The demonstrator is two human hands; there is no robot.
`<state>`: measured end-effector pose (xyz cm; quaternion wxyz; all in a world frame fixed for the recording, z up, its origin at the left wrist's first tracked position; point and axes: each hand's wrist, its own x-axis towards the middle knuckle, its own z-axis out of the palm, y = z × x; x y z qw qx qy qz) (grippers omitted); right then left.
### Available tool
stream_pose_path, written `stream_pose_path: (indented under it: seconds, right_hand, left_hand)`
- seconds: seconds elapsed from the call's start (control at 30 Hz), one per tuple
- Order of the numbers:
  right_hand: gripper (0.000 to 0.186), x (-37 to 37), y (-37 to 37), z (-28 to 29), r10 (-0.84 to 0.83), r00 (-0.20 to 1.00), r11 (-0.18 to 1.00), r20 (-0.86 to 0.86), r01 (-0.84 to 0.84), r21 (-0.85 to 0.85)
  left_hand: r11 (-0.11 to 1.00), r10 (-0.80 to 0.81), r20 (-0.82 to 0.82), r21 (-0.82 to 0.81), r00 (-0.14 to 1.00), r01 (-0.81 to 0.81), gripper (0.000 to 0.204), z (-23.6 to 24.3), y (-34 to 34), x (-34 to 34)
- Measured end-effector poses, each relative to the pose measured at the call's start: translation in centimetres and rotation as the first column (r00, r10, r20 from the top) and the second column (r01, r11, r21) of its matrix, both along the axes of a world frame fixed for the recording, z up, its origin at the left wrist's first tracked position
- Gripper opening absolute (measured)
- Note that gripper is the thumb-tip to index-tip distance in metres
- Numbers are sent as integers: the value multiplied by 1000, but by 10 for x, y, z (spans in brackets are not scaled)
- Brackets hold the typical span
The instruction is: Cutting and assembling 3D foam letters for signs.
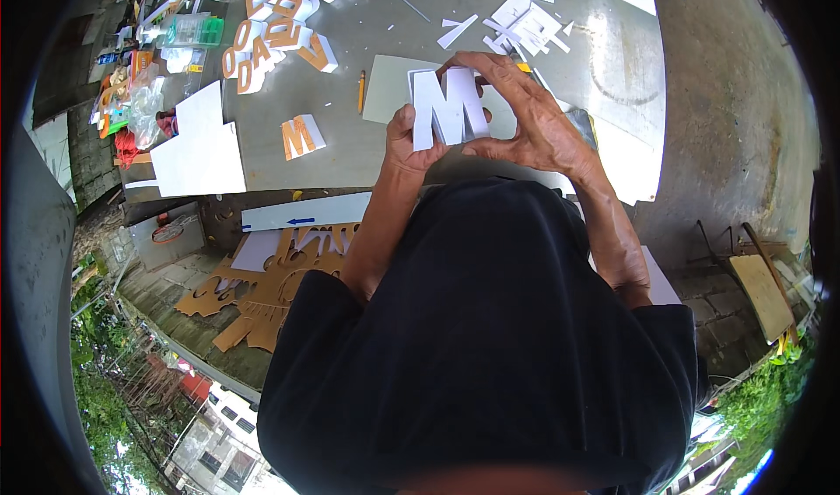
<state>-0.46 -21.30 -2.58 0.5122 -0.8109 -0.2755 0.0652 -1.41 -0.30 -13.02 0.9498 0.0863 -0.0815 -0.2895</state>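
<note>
A white, thick block letter M [451, 107] is held upright in front of me, above a pale board [391, 87] on the grey table. My left hand [411, 145] grips its lower left corner, thumb along the side. Curved round the right side is my right hand [532, 121], its fingers at the top edge and its thumb by the lower corner. A yellow pencil [361, 92] lies just left of the board. Farther left stands a smaller letter M [303, 136] with a brown face and white sides.
Several brown-faced block letters [280, 36] cluster at the far left. White paper scraps [525, 24] lie at the far right. A white sheet [199, 141] sits at the table's left edge, near a clear green-ended container [194, 31]. Cut cardboard [262, 294] rests below the table.
</note>
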Motion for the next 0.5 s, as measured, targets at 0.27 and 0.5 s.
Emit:
stream_pose_path:
  seconds: [0.27,0.5]
  right_hand:
    - [101,-2,0,-1,2,998,1000,57,-1,-15]
    - [87,4,-7,-6,33,999,994,-31,-29,105]
  left_hand:
    - [1000,10,-9,12,1000,-10,101,-2,1,-2]
    - [981,57,15,182,998,-59,108,-10,4,-2]
